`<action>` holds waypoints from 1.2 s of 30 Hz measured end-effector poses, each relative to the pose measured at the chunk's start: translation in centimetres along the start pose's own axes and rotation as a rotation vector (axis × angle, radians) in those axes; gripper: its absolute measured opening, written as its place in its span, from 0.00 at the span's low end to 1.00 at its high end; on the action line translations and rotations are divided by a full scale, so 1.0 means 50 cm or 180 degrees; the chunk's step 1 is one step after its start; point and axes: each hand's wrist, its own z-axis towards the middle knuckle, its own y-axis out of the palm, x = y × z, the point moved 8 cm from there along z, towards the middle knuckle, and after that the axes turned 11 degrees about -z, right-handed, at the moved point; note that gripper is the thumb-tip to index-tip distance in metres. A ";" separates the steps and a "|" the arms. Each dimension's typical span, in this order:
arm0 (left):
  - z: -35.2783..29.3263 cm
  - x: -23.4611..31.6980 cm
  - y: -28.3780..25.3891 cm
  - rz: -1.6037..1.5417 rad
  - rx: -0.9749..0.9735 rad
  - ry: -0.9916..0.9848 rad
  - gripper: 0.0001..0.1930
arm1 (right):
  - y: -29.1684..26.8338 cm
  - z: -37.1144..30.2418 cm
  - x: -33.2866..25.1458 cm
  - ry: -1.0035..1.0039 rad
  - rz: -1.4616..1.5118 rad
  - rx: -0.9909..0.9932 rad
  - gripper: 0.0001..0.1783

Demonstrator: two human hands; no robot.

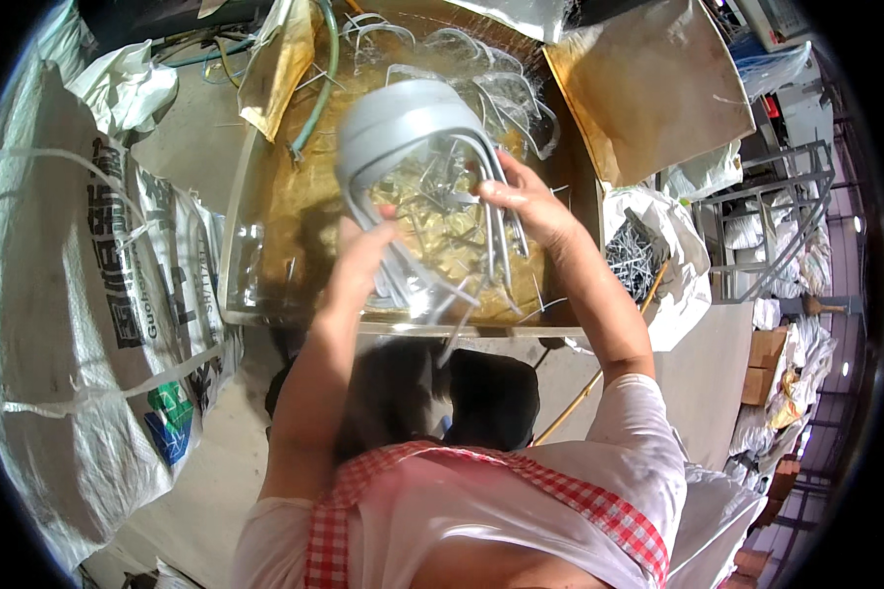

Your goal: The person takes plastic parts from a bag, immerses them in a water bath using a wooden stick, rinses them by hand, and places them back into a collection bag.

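Note:
A bundle of grey, U-shaped curved plastic strips (413, 110) is held over a wide, shallow tub (232, 260). My left hand (363, 250), slightly smeared by motion, is closed around the bundle's left legs. On the other side, my right hand (525, 201) grips the right legs, with thumb and fingers around them. The closed bend points away from me and the loose ends hang toward my body. Below the bundle, thin pale offcuts (422, 201) lie in the tub's yellowish liquid. Several clear curved strips (511, 88) rest at the tub's far side.
A green hose (330, 74) hangs over the tub's far left. Stained boards (648, 88) lean at its far right corner. Right of the tub, a white sack (680, 270) holds grey thin pieces (634, 257). A large white woven sack (59, 324) stands at left; a metal frame (766, 221) is farther right.

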 end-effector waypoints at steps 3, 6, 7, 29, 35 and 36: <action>-0.004 0.012 0.007 -0.0380 0.0001 -0.0040 0.12 | -0.006 -0.001 0.042 -0.0049 0.1277 -0.0392 0.58; 0.014 -0.004 -0.010 -0.0583 0.0110 0.0094 0.15 | 0.049 -0.022 0.071 -0.0219 0.2406 -0.1028 0.60; 0.016 -0.004 -0.019 -0.0612 0.0254 0.0129 0.15 | 0.072 -0.024 0.079 -0.0282 0.2520 -0.0858 0.61; 0.040 0.114 -0.112 0.2519 0.0594 0.2341 0.34 | -0.120 -0.175 0.272 0.0794 -0.3674 0.0727 0.11; 0.034 0.049 -0.074 0.1698 0.0666 0.0910 0.32 | -0.413 -0.457 0.234 0.0429 -0.3238 0.3350 0.24; 0.031 0.038 -0.037 0.1449 0.0582 0.1090 0.29 | -0.509 -0.506 0.319 0.1006 -0.4512 0.3269 0.37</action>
